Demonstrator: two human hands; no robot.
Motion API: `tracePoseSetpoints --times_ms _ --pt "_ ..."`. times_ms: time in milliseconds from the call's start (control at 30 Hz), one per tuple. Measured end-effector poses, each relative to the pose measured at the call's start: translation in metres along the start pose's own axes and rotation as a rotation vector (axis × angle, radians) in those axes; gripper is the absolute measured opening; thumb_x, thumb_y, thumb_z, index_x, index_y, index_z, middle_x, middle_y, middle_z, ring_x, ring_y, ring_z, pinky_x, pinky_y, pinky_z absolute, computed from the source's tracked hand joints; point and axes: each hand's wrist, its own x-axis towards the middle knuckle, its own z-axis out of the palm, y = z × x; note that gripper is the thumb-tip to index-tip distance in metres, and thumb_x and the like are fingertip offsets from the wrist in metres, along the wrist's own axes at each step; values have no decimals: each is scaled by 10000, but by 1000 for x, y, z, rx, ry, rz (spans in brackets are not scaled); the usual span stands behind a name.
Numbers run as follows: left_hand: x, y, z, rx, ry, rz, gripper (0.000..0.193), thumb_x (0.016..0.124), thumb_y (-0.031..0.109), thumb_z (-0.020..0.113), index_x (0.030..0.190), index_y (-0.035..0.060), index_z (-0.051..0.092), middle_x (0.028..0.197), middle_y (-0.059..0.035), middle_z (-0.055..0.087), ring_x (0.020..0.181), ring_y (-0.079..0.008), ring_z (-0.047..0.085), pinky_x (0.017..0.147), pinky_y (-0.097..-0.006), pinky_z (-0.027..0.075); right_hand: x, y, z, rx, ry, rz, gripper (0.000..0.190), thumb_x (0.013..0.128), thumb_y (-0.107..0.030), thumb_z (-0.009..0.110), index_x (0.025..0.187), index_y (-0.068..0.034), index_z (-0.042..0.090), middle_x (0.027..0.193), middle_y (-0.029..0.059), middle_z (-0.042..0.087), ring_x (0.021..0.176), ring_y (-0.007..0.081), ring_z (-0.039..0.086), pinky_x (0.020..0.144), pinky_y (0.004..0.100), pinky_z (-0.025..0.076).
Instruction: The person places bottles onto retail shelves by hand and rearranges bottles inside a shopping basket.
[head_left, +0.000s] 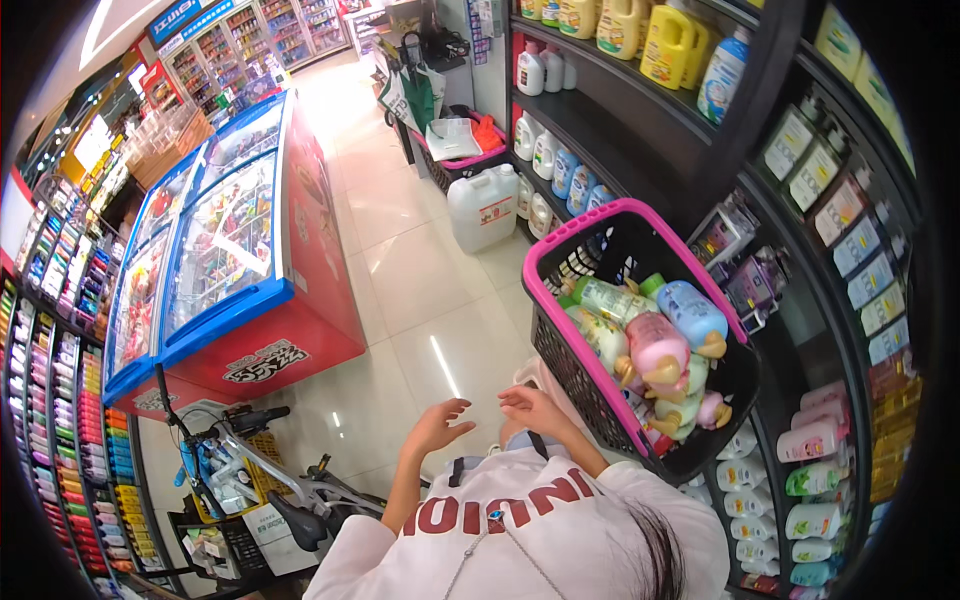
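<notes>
My left hand (437, 428) hovers in front of my torso, fingers loosely bent, with nothing in it. Close by on the right, my right hand (534, 409) is also bare, its fingers pointing inward. A black plastic shopping basket with a pink rim (534, 274) stands to the right of that hand, apart from it. Inside lie several pump bottles in a heap, among them a pink bottle (654, 339), a light-blue bottle (691, 309) and a green bottle (611, 300). Some bottles lower in the pile are partly hidden.
A red and blue chest freezer (315, 311) stands left, with a bicycle (296, 517) below it. Ahead on the tiled floor (401, 274) is a white jerrycan (480, 210). Shelves of bottles (652, 124) line the right side; more stocked shelves (67, 420) run along the left.
</notes>
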Motion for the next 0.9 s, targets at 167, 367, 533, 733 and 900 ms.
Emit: tracePoseSetpoints --times_ms 167,367,533,733,900 --pt "33 -14 -34 -45 53 -87 413 743 184 683 1097 16 551 1078 -144 592 987 -267 579 836 -344 479 74 1 -5 -29 -70 -29 275 820 -107 598 1072 -12 544 955 93 602 894 147 582 819 269 457" --pt "109 -19 -86 -95 79 -38 416 750 188 681 1105 20 545 1084 -139 588 984 -260 580 833 -343 481 167 -26 -21 4 -59 -100 276 796 -144 617 1045 -37 564 892 109 631 841 178 617 781 289 485" --pt "187 1 -143 -43 65 13 406 755 189 677 1106 31 545 1095 -137 582 987 -260 577 826 -341 482 247 -59 -47 9 -39 -120 273 796 -137 616 1044 -37 563 892 104 633 843 174 620 774 281 487" --pt "259 14 -192 36 24 -13 390 761 183 668 1096 22 548 1066 -135 595 980 -255 581 825 -340 483 308 -92 -79 -31 14 -106 274 817 -94 595 1072 -11 542 949 97 614 891 155 596 810 266 471" --pt "325 -8 -220 -18 -62 41 394 755 197 670 1091 28 553 1042 -146 603 959 -264 591 808 -345 488 349 -86 -102 94 100 -34 280 816 -90 593 1080 -11 540 974 97 611 923 150 584 826 267 460"
